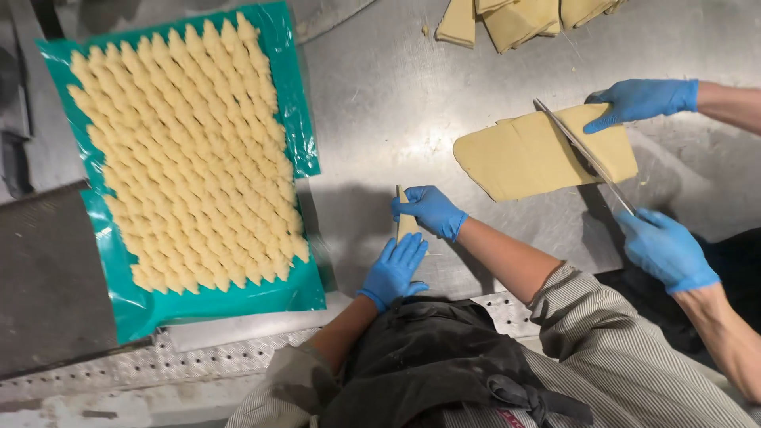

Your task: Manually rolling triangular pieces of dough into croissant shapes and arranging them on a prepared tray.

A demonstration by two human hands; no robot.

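Observation:
A narrow strip of pale dough [407, 225] lies on the steel table [380, 103] in front of me. My right hand [429, 211], in a blue glove, pinches the strip's far end. The gloved fingers of my left hand [394, 269] lie flat and straight against its near end. To the right, a co-worker's two blue-gloved hands work on a flat dough sheet [523, 154]. One of them [644, 99] holds the sheet down. The other [664, 247] draws a long knife [584, 155] across it.
At left, a teal plastic sheet [297, 119] carries several rows of small shaped dough pieces [186, 150]. Cut dough pieces [515, 17] are stacked at the table's far edge. A dark tray [43, 277] sits at lower left, and a perforated metal rail [190, 357] runs along the near edge.

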